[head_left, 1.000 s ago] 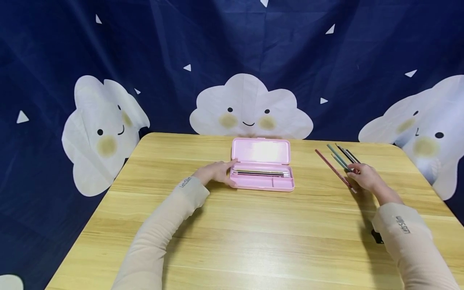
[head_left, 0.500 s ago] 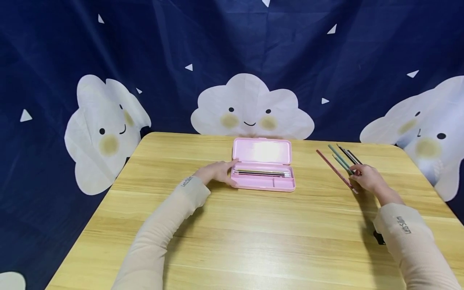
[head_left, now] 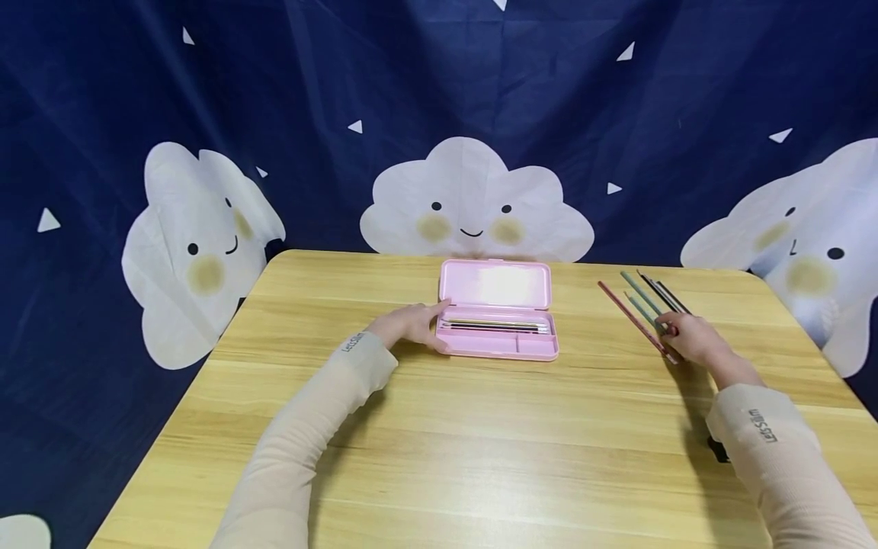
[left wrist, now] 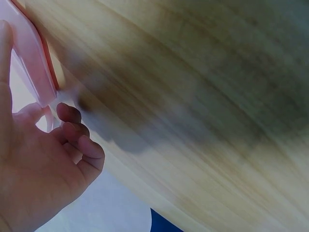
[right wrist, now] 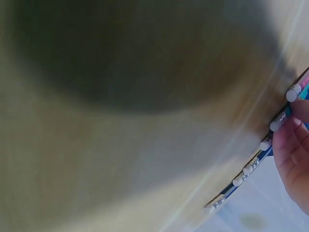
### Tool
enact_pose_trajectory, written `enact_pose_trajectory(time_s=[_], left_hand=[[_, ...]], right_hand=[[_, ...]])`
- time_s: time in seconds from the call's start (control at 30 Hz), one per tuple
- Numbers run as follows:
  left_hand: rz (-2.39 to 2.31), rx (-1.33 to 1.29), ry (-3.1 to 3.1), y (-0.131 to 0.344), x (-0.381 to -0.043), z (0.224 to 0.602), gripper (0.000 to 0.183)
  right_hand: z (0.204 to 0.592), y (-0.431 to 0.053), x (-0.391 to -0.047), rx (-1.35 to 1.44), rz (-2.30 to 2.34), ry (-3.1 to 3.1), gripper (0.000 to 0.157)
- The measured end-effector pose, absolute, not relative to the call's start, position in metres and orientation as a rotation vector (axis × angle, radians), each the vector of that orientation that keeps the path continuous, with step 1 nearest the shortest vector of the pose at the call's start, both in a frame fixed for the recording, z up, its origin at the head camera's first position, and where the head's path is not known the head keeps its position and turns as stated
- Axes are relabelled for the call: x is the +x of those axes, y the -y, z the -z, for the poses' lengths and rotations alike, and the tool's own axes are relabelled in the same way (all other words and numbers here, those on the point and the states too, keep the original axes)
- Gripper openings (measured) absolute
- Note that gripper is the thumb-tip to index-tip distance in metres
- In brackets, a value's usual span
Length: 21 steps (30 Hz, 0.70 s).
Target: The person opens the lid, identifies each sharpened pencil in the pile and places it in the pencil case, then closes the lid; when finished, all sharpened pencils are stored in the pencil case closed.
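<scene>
At the left end of an open pink pencil case (head_left: 480, 346), my left hand (head_left: 413, 325) grips the wall between thumb and index finger. The left wrist view has the same hand (left wrist: 48, 164) at the case's pink corner (left wrist: 36, 63), its other fingers curled beside it. Several pencils (head_left: 492, 327) lie in the case's long back compartment. Over on the right, my right hand (head_left: 696, 341) pinches a shorter green pencil (head_left: 642, 310) near its eraser end. Thumb and fingertip close on that pencil (right wrist: 280, 121) in the right wrist view.
Left of the right hand lies a red pencil (head_left: 626, 311). A longer green pencil (head_left: 639, 288) and several dark pencils (head_left: 653, 285) lie beyond it, partly under the hand. The case's lid (head_left: 466, 284) leans open toward the cloud-print curtain (head_left: 473, 84) behind the wooden table (head_left: 507, 450).
The right hand has shifted slightly left, and the tip of the shorter green pencil has moved away from the longer one. The left hand stays on the pencil case.
</scene>
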<state>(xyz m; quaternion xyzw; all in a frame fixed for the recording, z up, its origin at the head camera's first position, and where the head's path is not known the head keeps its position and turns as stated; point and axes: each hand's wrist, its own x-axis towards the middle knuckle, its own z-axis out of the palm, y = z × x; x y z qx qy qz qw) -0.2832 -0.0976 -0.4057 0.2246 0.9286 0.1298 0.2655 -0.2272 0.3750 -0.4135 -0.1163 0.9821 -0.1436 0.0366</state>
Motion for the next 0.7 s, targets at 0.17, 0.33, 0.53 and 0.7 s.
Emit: enact_pose_trajectory(time_s=[0.17,0.33,0.53,0.7], left_hand=[[-0.357,0.61,-2.512,0.0977,-0.2829,0.4053,0.105],[-0.349,0.596,-2.512,0.0976,-0.2827,0.4044,0.105],[-0.342,0.592,-2.508,0.0971,-0.2828,0.4033,0.106],[-0.342,0.58,-2.491,0.0978,-0.2826,0.402,0.11]], right_hand=[[0.4157,-0.3747,-0.2271,-0.388,0.451,-3.041,0.024],[0.4183,-0.3744,-0.2268,-0.385,0.498,-3.077,0.026],[0.4187,-0.373,-0.2268,-0.363,0.59,-3.081,0.029],[0.4133,-0.365,-0.2295,-0.394,0.668,-3.076,0.029]])
